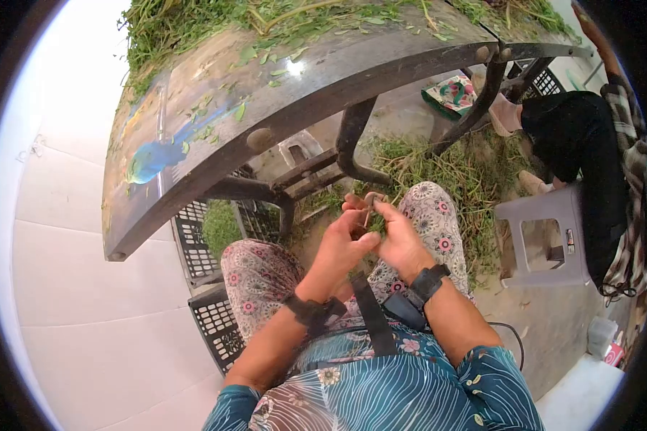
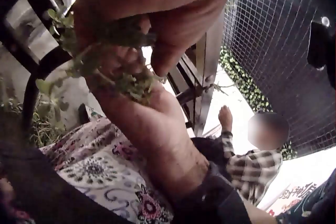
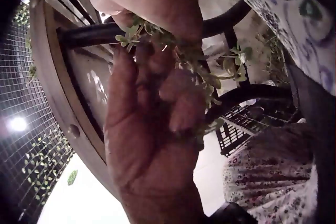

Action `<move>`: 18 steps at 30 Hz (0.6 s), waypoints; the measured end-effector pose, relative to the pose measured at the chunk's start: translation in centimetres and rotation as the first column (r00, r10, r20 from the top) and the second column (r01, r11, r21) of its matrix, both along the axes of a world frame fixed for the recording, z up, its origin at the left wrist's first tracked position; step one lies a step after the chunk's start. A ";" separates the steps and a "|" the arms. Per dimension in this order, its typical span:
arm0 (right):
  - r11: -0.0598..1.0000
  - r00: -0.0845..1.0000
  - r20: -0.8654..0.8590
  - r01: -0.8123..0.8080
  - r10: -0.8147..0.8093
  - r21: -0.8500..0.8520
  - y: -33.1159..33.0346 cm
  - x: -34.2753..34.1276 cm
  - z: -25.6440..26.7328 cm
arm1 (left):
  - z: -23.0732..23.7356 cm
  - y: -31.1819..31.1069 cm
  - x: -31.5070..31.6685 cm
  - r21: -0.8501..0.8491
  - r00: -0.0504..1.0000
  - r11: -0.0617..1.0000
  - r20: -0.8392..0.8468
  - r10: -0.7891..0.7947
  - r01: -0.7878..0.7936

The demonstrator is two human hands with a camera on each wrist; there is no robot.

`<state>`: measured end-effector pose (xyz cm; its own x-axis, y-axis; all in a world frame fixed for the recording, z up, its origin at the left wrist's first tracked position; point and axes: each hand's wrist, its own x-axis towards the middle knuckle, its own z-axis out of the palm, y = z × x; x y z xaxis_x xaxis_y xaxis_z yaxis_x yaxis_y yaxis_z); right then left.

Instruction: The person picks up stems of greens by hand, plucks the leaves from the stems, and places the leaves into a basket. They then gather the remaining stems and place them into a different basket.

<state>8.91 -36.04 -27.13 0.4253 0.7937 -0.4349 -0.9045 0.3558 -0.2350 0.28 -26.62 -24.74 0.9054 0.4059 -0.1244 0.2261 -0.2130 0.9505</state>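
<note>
Over the lap, close together, both hands work on a small bunch of leafy green sprigs (image 2: 126,85) with rounded leaves and thin stems. The left hand (image 1: 341,248) has its fingers curled around part of the bunch, as the right wrist view shows. From the other side the right hand (image 1: 402,248) holds the greens, fingers bent and thumb along a reddish stem (image 1: 367,215). In the right wrist view, leaves (image 3: 210,77) trail out between the two hands. The fingers hide much of the bunch.
A round-edged table (image 1: 216,154) strewn with greens (image 1: 187,32) stands ahead, its dark metal legs (image 1: 352,136) near the knees. More cut stems (image 1: 474,187) pile on the floor. Black crates (image 1: 194,244) sit at left. A person on a grey stool (image 1: 543,237) is at right.
</note>
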 end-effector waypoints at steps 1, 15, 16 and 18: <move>1.000 1.000 -0.009 0.012 -0.012 0.022 0.3 -0.2 -0.4 | -0.7 -0.3 0.3 0.015 1.000 0.999 0.000 0.031 -0.031; 0.999 1.000 0.016 0.026 -0.027 0.036 0.4 -0.4 -0.7 | 0.0 0.2 0.0 -0.545 0.977 0.819 -0.195 0.088 -0.183; 0.998 1.000 0.004 0.024 -0.024 0.056 0.4 -0.4 -1.0 | -0.1 0.2 -0.1 -0.560 0.975 0.806 -0.198 0.097 -0.194; 1.000 1.000 0.013 -0.027 0.027 0.010 0.2 -0.2 -0.9 | -0.4 0.2 -0.2 -0.586 0.976 0.785 -0.190 0.109 -0.201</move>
